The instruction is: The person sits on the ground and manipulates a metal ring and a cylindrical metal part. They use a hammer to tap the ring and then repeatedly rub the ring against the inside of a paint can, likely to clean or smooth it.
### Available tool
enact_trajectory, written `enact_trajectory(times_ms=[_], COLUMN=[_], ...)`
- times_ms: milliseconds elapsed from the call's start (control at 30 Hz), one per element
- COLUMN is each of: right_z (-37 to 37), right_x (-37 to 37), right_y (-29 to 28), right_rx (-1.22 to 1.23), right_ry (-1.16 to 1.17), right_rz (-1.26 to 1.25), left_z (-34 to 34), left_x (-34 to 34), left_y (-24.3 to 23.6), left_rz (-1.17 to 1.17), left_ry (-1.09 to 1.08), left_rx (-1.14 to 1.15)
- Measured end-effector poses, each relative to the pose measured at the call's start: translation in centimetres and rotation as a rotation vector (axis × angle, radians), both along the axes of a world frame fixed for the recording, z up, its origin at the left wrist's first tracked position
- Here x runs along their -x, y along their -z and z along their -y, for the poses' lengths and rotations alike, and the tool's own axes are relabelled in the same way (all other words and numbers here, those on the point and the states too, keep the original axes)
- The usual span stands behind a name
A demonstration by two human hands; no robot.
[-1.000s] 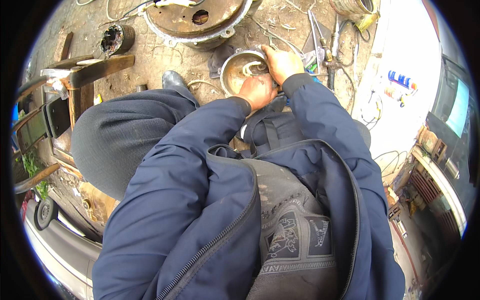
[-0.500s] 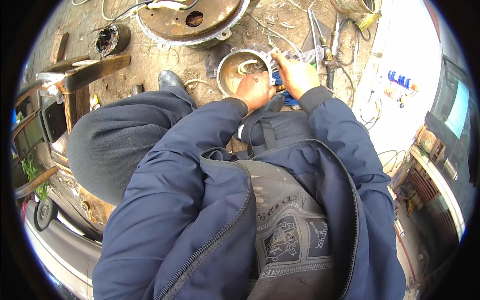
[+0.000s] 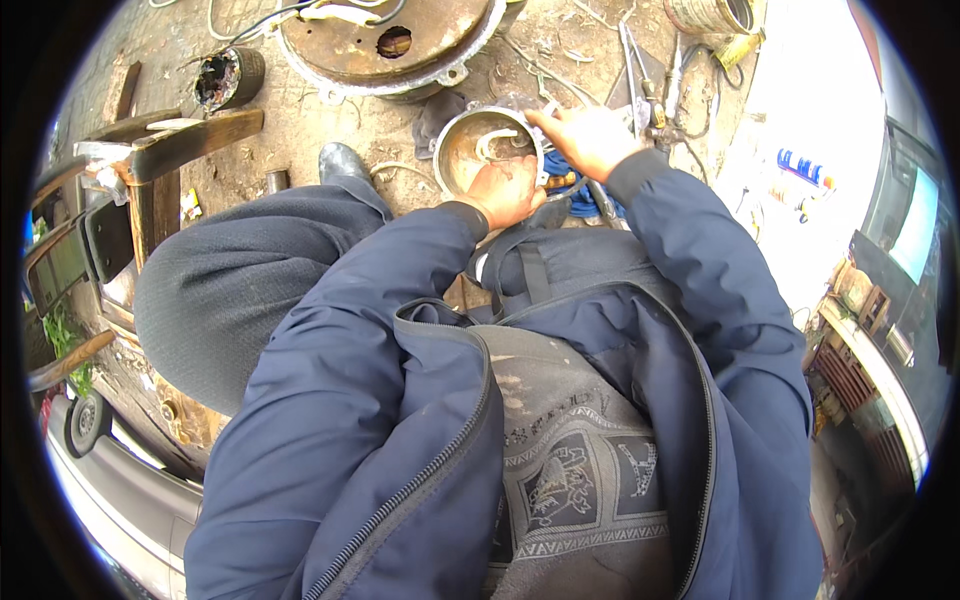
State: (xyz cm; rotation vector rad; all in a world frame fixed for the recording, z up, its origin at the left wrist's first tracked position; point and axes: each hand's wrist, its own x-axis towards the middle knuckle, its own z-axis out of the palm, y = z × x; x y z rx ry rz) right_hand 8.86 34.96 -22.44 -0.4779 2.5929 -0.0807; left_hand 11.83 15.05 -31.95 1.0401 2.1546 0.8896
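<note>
A round, cup-shaped metal housing (image 3: 462, 137) with a bare metal rim stands tilted toward me, a loop of pale wire (image 3: 495, 143) inside it. My left hand (image 3: 503, 192) grips its near rim, fingers reaching over the edge and partly hidden. At the housing's right edge is my right hand (image 3: 592, 140), one digit stretched toward the rim; its other fingers are turned away from view, so what it holds is hidden. Below the right hand lie blue material (image 3: 580, 200) and a tool with a yellowish part (image 3: 562, 182).
A large rusty drum-like casing (image 3: 360, 50) with a hole stands ahead on dirt ground. Tools and cables (image 3: 652, 100) lie at the right, a rusty can (image 3: 712, 15) beyond. A charred cylinder (image 3: 228, 80) and a wooden chair frame (image 3: 195, 145) are at the left.
My right hand has shifted slightly right and its wrist has turned, uncovering the tool and blue material below. The left hand stays at the housing, which has tilted a little.
</note>
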Motion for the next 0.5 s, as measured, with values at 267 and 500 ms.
enact_trajectory(times_ms=[267,500], right_z=[-0.7,2.0], right_x=[4.0,6.9], right_y=[0.1,2.4], right_rx=[0.06,0.097], right_ry=[-0.127,-0.147], right_rz=[0.116,0.154], left_z=[1.0,3.1], left_x=[-0.7,-2.0], left_y=[1.0,3.3], left_rz=[-0.113,-0.292], left_ry=[-0.015,0.096], left_rx=[-0.131,-0.254])
